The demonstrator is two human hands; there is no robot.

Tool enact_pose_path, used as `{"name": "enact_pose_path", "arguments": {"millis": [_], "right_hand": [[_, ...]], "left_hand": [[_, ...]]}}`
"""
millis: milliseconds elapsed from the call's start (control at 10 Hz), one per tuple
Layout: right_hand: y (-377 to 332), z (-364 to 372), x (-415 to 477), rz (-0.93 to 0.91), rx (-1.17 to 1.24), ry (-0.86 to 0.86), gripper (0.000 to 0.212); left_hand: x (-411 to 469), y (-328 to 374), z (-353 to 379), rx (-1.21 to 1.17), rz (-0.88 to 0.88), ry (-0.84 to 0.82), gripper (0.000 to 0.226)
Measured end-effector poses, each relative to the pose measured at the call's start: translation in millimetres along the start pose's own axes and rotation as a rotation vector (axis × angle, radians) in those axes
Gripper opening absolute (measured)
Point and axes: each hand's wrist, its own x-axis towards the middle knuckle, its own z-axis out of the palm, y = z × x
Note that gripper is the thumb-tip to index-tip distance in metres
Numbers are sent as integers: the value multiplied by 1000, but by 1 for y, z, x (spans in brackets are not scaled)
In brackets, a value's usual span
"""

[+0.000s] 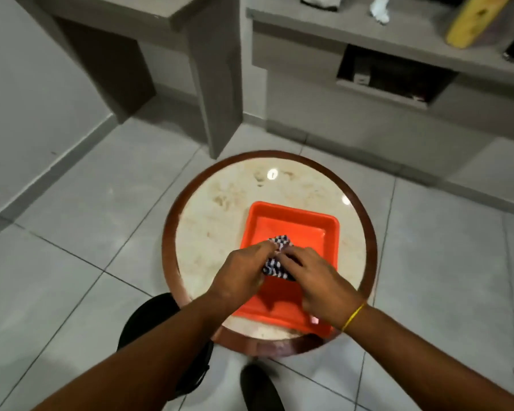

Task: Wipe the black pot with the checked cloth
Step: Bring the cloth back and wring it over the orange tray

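Observation:
A blue-and-white checked cloth [276, 256] is bunched between my two hands, just above the middle of an orange tray [294, 223]. My left hand [242, 274] pinches its left side. From the right, my right hand [318, 280] closes over it; a yellow band circles that wrist. A dark patch shows under my right fingers, and I cannot tell whether it is cloth or something else. No black pot is clearly visible.
The tray lies on a small round marble-topped table [220, 215] with a brown rim, standing on a tiled floor. A dark rounded shape [149, 315] and a dark shoe [258, 387] lie below the table's near edge. Grey cabinets [353, 120] stand behind.

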Motion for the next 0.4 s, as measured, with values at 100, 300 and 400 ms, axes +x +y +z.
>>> {"name": "enact_pose_path", "arguments": {"millis": [100, 300, 400], "right_hand": [[17, 51, -20, 88, -9, -176, 79], [21, 84, -26, 195, 135, -259, 49], [13, 69, -23, 162, 92, -324, 60]], "left_hand": [[-21, -16, 44, 169, 49, -284, 51], [-33, -25, 53, 532, 177, -612, 69], [-27, -13, 27, 567, 157, -607, 60]]}}
